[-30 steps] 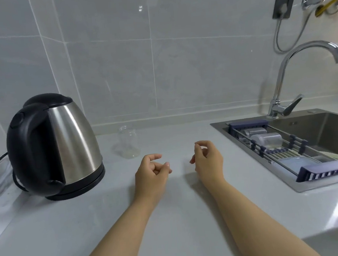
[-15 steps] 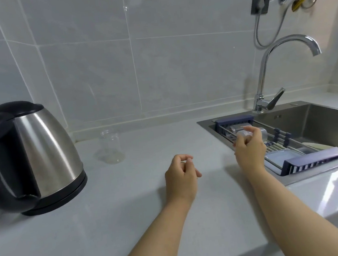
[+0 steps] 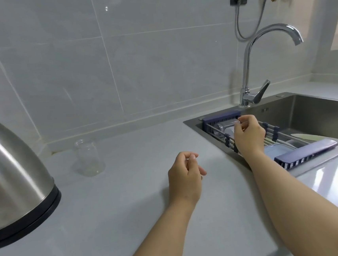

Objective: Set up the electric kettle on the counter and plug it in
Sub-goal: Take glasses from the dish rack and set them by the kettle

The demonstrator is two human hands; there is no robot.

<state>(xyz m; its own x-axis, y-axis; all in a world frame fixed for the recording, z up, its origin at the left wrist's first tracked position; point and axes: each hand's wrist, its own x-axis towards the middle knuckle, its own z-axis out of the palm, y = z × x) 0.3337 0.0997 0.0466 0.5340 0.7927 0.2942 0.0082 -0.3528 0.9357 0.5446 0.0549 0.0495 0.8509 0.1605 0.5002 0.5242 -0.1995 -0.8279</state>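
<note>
Pale grey surface (image 3: 115, 225) fills the near part of the kitchen, and two bare arms reach out over it. Nearest, the left hand (image 3: 184, 178) hangs just above the surface with its fingers curled in loosely, holding nothing. At the far left edge sits the steel kettle (image 3: 13, 175), standing straight up on its black base, partly cut off by the view; I cannot tell which way its spout points. Farther on, the right hand (image 3: 248, 134) is over the rack (image 3: 302, 153) in the sink (image 3: 317, 111), its fingers curled at a clear cup (image 3: 225, 128); whether the grip closes on it I cannot tell. A glass jar (image 3: 88, 157) stands near the wall. A tap (image 3: 260, 61) rises behind.
</note>
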